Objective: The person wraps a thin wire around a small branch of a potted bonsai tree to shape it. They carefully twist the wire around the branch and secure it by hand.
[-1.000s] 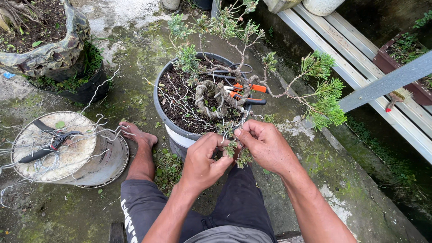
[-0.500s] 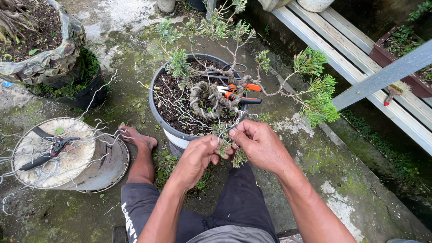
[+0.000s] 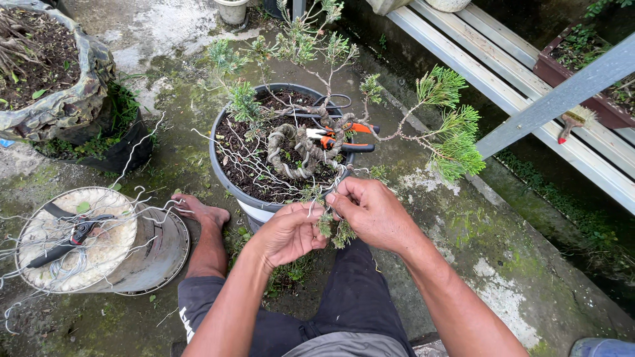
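Here, in the head view, both hands meet at the near rim of the grey pot. The left hand and the right hand are closed together on a small green sprig of the wired bonsai, fingertips almost touching, and thin wire strands show between them (whether a wire end is actually pinched I cannot tell).

Compared with a second ago, the hands sit a little lower and tighter on the sprig, the right one curled further over the left; the pot and tree lie as they did. That suggests fine finger work on this low branch, not a reach for a tool.

The orange-handled pliers lie untouched on the soil beside the coiled trunk. To the left, black cutters rest on an upturned bucket among loose wire, near a bare foot.
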